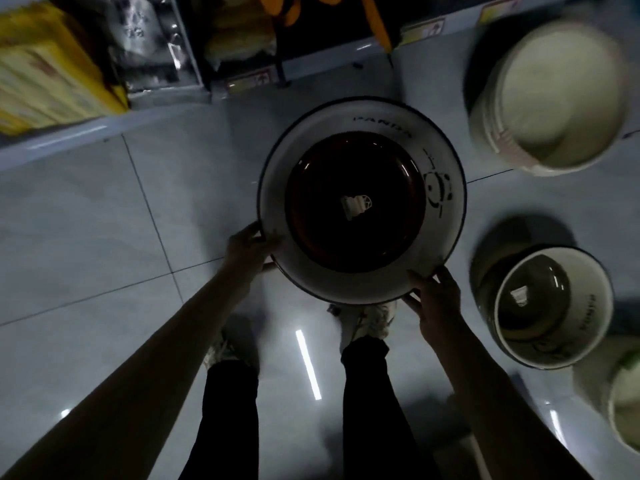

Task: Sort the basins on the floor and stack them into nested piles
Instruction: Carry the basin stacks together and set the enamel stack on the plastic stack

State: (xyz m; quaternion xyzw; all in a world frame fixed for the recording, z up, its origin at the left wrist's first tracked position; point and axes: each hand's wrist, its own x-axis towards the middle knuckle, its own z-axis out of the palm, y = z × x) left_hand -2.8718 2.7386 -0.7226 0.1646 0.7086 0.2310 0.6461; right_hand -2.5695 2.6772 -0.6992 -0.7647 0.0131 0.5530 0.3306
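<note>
A large white basin (446,209) with a dark rim, a panda drawing and the word PANDA is held above the floor in the middle of the view. A dark brown basin (353,168) with a white label lies nested inside it. My left hand (247,252) grips the rim at the lower left. My right hand (438,299) grips the rim at the lower right. A nested pile of cream basins (554,98) stands at the upper right. A second white panda basin pile (543,306) stands on the floor at the right.
Shelving (104,74) with yellow packages and bags runs along the top left. Another pale basin (620,403) sits at the right edge, partly cut off. My feet (367,320) stand on the grey tiled floor (104,237) below the held basin.
</note>
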